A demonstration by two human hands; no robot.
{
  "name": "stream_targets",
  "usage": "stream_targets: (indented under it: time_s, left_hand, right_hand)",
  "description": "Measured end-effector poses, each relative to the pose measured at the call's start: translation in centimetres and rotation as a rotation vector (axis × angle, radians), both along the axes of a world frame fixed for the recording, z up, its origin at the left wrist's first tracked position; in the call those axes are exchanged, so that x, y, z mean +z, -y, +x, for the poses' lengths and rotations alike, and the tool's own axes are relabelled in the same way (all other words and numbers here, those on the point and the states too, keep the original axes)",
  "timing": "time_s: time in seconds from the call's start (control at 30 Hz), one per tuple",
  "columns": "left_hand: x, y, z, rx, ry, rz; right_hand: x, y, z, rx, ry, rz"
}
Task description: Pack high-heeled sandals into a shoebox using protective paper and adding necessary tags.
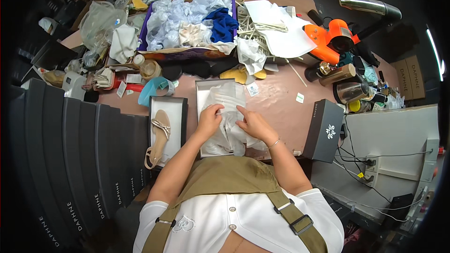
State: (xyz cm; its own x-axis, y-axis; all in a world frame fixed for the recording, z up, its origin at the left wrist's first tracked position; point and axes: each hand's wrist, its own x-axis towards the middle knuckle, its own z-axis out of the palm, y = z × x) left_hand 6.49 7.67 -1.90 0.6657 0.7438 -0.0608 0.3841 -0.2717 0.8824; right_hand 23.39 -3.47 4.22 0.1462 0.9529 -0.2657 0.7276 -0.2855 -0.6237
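A shallow shoe box (200, 94) with a white inside lies in front of me, filled with crinkled, see-through white wrapping (228, 96). What the wrapping covers is hard to make out. My left hand (211, 119) is closed, thumb and fingertips pinching the wrapping near the box's left side. On the right side my right hand (256, 124) touches the wrapping, its index finger and thumb spread apart. Left of this box, a beige strappy sandal (160, 136) with a knotted metallic band rests on another dark box with a white inside (176, 112).
Dark shoe boxes (84, 145) are stacked at my left. A dark box lid (323, 130) stands at the right table edge. Farther back are a purple-edged bin (143, 28) of crumpled paper, an orange heat gun (335, 37) and a metal cup (350, 89). Cables (361, 161) hang at right.
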Motion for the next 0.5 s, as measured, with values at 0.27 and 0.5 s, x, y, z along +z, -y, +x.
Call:
stream_targets:
  time_s: [0.27, 0.5]
  left_hand:
    - [4.1, -1.2, -9.9, 0.38, -0.16, 0.377]
    - [7.5, 6.3, -0.8, -0.242, 0.171, -0.167]
  right_hand:
    - [-0.2, -3.5, -1.6, 0.156, 0.252, -0.18]
    - [-5.0, -3.5, -2.8, 0.221, 0.287, -0.168]
